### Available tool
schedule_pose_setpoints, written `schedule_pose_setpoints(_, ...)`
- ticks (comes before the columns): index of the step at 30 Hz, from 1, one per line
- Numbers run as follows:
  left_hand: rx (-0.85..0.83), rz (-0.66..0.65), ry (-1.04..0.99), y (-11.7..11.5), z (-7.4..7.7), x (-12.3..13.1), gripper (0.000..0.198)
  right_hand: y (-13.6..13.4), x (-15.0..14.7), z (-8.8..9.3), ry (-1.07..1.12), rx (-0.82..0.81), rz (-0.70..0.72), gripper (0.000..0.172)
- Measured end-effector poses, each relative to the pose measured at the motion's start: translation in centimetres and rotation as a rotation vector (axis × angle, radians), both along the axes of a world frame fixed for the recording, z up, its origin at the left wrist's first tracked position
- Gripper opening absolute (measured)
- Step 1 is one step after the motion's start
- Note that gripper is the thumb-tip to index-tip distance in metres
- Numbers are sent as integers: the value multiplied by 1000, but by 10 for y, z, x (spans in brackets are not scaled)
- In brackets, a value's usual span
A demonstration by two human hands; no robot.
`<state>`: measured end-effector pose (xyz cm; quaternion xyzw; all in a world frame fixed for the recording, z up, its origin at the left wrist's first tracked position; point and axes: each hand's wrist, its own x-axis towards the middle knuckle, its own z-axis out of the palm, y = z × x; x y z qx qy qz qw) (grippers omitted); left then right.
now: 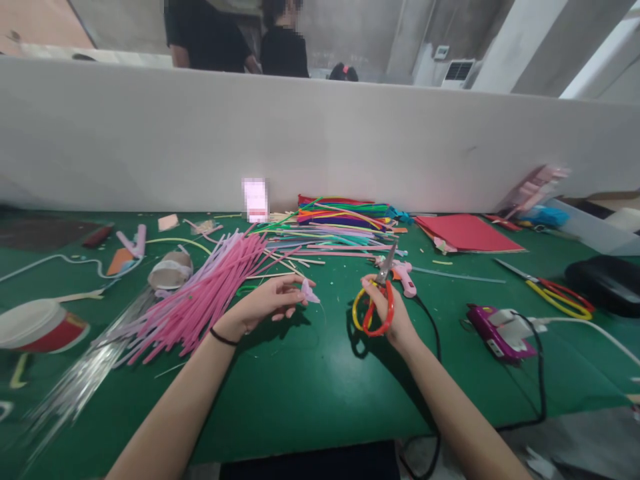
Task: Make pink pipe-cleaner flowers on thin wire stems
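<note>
Between the fingertips of my left hand (273,300) is a small pale-purple piece (309,291), its exact shape too small to make out. My right hand (389,310) holds scissors (384,283) with red and yellow handles, their blades pointing up and away from me. Just beyond the scissors lies a pink glue gun (407,279) with a black cord. A large bundle of pink pipe cleaners (220,293) spreads to the left of my left hand.
Multicoloured pipe cleaners (345,217) lie at the back of the green table (320,413), below a white partition (320,140). At right are red sheets (470,233), other scissors (555,293) and a purple power strip (500,333). A paper cup (43,325) lies left. People stand beyond the partition.
</note>
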<state>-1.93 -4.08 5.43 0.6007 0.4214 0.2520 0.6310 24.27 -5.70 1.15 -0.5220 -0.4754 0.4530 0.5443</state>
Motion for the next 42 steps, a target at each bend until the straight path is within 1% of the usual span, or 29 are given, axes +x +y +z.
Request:
schedule_pose_setpoints(3, 13, 10, 9, 0, 0, 1, 44, -4, -1, 1, -141, 39, 52, 43)
schedule_pose_setpoints(6, 23, 14, 18, 0, -1, 1, 44, -7, -5, -1, -148, 31, 42, 51)
schedule_pose_setpoints(9, 34, 18, 22, 1, -1, 1, 45, -10, -7, 1, -71, -30, 48, 58)
schedule_pose_setpoints(11, 33, 23, 21, 1, 0, 1, 45, -11, -8, 6, 41, -80, 68, 62)
schedule_pose_setpoints(14, 29, 41, 23, 1, 0, 1, 44, -13, -7, 13, 182, -80, 67, 62)
schedule_pose_setpoints(16, 31, 51, 23, 2, -1, 0, 44, -13, -6, 14, 198, -102, 85, 55)
schedule_pose_setpoints(17, 31, 53, 24, 2, -2, 0, 43, -12, -5, 13, 196, -142, 99, 52)
schedule_pose_setpoints(20, 29, 55, 33, 3, -3, -1, 43, -12, -3, 7, 190, -285, 165, 55)
schedule_pose_setpoints(22, 28, 53, 37, 3, -4, -2, 42, -12, -3, 4, 205, -315, 212, 57)
schedule_pose_setpoints(25, 16, 50, 34, 4, -4, -3, 40, -14, -3, 5, 280, -251, 248, 61)
schedule_pose_setpoints(28, 5, 52, 28, 4, -4, -4, 40, -16, -4, 6, 343, -141, 276, 71)
schedule_pose_setpoints(30, -2, 62, 15, 4, -5, -5, 45, -16, -4, 5, 352, -83, 273, 74)
schedule_pose_setpoints(32, -9, 85, -7, 5, -6, -5, 51, -15, -4, 4, 349, -27, 240, 74)
schedule_pose_setpoints(35, -20, 114, -35, 6, -7, -4, 56, -14, -1, 2, 313, 80, 174, 71)
schedule_pose_setpoints(38, -35, 108, -38, 6, -8, -2, 53, -13, 5, 0, 238, 189, 136, 71)
schedule_pose_setpoints(42, -49, 84, -32, 5, -7, -1, 49, -11, 13, -4, 84, 265, 190, 75)
